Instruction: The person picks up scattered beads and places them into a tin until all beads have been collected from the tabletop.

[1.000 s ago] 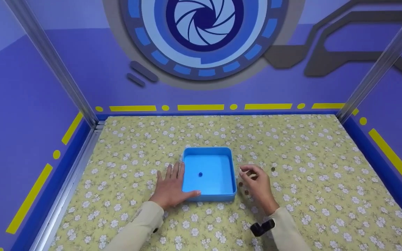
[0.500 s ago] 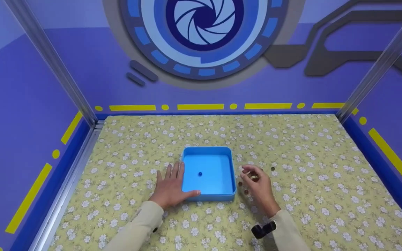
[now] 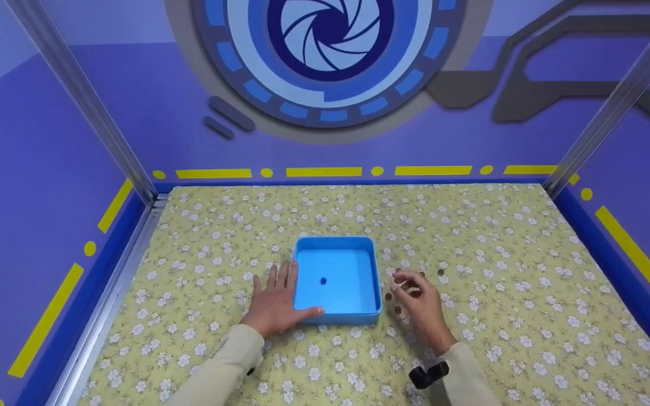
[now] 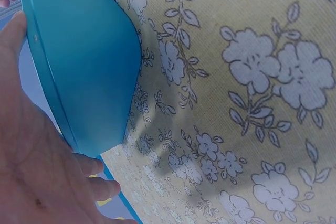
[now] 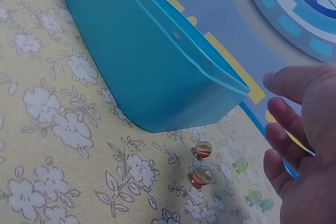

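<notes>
In the head view my left hand (image 3: 273, 307) lies along the left side of a blue square box (image 3: 349, 319), fingers straight, thumb across its front left corner. The left wrist view has the fingers against the box's outer wall (image 4: 84, 72). Inside the box is one dark blue marble (image 3: 323, 281). My right hand (image 3: 420, 301) hovers right of the box, fingers loosely curved, with nothing seen between them. Below it in the right wrist view lie two orange-striped marbles (image 5: 202, 149) on the cloth. Several yellow-green marbles (image 5: 240, 164) lie farther off.
A yellow flowered cloth (image 3: 235, 225) covers the table. Purple-blue printed panels (image 3: 325, 152) enclose the back and sides, with metal posts at the corners. A black wrist device (image 3: 429, 374) sits at the right cuff.
My right hand has shifted slightly right, away from the box, and a marble beyond its fingertips has come into view. The left hand and the box stay in place.
</notes>
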A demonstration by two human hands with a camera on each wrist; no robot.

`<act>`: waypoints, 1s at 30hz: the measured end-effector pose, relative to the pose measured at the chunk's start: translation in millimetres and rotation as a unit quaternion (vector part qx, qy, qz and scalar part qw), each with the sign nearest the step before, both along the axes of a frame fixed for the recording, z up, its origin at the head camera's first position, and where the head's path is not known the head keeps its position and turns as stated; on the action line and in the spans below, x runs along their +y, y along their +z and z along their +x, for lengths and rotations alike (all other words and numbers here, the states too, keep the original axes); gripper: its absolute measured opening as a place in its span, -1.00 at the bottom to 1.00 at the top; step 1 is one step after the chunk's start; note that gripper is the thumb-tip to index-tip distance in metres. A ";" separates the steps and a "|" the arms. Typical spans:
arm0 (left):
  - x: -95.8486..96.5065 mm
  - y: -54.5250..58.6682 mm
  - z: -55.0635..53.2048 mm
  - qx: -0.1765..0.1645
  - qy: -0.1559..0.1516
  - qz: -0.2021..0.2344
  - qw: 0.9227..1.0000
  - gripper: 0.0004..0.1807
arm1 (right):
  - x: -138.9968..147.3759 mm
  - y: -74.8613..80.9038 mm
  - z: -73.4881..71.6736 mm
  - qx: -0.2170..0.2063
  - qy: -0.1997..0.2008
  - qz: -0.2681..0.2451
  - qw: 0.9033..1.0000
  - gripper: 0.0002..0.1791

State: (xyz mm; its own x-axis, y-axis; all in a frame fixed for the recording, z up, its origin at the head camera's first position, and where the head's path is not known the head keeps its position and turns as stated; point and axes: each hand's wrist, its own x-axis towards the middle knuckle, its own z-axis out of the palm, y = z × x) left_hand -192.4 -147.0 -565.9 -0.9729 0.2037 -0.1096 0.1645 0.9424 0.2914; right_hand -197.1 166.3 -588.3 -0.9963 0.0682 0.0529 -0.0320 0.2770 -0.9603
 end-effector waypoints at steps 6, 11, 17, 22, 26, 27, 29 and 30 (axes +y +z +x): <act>2.2 0.5 0.3 0.001 -0.003 -0.004 1.000 0.33 | 6.5 -7.4 2.7 -0.005 0.007 0.012 1.000 -0.71; 4.9 -0.9 0.6 -0.005 -0.004 -0.007 1.000 0.34 | 11.5 -11.2 4.7 -0.012 0.010 0.018 1.000 -0.70; 7.8 -1.5 -1.3 -0.015 -0.005 0.003 1.000 0.33 | 16.0 -17.5 5.8 -0.027 0.013 0.019 0.999 -0.72; 6.6 -1.2 -1.5 -0.016 -0.010 -0.002 1.000 0.34 | 16.3 -21.7 8.9 -0.027 -0.004 0.028 0.999 -0.72; 2.8 0.3 0.4 -0.015 -0.001 -0.017 1.000 0.36 | 14.1 -23.9 9.1 -0.027 0.006 0.025 0.999 -0.71; 2.0 0.5 0.5 -0.014 0.001 -0.015 1.000 0.36 | 14.0 -24.4 9.1 -0.028 0.007 0.025 0.999 -0.71; 1.2 1.1 0.1 -0.013 0.001 -0.015 1.000 0.35 | 14.6 -24.8 9.3 -0.027 0.008 0.022 0.999 -0.71; 0.9 1.3 -0.4 -0.012 -0.001 -0.013 1.000 0.35 | 15.3 -24.9 9.7 -0.027 0.006 0.021 0.999 -0.71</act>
State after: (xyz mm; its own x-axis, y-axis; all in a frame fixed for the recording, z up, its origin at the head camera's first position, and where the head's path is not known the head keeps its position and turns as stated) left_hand -192.8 -146.2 -564.6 -0.9695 0.2023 -0.1382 0.1596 0.9495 0.2700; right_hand -187.4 181.6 -613.2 -0.9985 0.0548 0.0019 0.0156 0.3171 -0.9483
